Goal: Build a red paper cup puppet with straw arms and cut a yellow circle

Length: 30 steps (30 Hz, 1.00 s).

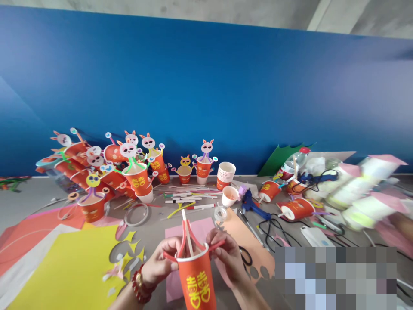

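Red paper cup (196, 280) gripped by both hands: left (159, 262), right (227, 254), pinching red strips (190, 234)

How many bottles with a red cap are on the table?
1: a clear plastic bottle with a red cap lies among the clutter at the far right of the grey table, by the blue wall. Others may be hidden.

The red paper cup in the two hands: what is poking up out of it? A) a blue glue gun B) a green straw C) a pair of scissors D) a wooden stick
D: a thin wooden stick stands up from the red paper cup, which the left hand and right hand hold between them at its rim.
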Motion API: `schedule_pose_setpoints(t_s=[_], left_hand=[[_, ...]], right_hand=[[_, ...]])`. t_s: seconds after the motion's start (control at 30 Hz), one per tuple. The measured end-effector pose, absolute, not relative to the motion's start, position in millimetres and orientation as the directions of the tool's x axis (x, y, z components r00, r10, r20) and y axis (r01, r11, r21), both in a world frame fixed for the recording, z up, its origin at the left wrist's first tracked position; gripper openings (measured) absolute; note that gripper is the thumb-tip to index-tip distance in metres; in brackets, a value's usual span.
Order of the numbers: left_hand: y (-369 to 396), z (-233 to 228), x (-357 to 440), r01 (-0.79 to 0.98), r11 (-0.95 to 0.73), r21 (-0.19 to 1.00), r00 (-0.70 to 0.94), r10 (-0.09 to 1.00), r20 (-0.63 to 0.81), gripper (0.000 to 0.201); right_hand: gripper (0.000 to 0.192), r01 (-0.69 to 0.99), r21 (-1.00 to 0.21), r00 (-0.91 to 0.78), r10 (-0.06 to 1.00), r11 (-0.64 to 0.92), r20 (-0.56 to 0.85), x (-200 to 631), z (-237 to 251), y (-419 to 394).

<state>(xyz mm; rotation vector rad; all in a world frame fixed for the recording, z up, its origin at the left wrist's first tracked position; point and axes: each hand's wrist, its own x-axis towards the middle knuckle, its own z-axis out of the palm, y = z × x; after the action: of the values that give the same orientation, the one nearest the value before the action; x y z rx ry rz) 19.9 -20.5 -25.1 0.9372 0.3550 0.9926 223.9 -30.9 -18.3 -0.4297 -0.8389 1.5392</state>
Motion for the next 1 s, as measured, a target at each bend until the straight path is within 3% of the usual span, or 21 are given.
schedule_pose_setpoints(t_s=[0.23,0.43,0.6,0.7,0.83,1.0], left_hand=[[-24,-24,23,-0.526,0.247,0.814,0.585,0.799,0.136,0.027],[-19,-24,21,-0.519,0.276,0.809,0.574,0.814,0.09,0.026],[-13,-26,14,-0.496,0.363,0.789,0.639,0.768,0.049,0.028],[-12,-27,11,-0.471,0.396,0.789,0.668,0.744,0.026,0.03],[-11,-24,9,-0.439,0.402,0.804,0.688,0.726,0.012,0.028],[-11,-13,12,-0.427,0.377,0.822,0.691,0.722,0.028,0.021]], right_hand=[[0.024,-0.479,-0.869,-0.226,0.939,0.123,0.257,230,-22,-31],[0.029,-0.421,-0.896,-0.295,0.912,0.143,0.284,232,-20,-31],[0.032,-0.351,-0.93,-0.454,0.849,0.109,0.271,236,-7,-30],[0.036,-0.398,-0.917,-0.549,0.798,0.014,0.25,237,-11,-31],[0.045,-0.474,-0.85,-0.665,0.726,-0.23,0.174,238,-27,-34],[0.047,-0.525,-0.777,-0.63,0.772,-0.347,0.08,235,-37,-38]])
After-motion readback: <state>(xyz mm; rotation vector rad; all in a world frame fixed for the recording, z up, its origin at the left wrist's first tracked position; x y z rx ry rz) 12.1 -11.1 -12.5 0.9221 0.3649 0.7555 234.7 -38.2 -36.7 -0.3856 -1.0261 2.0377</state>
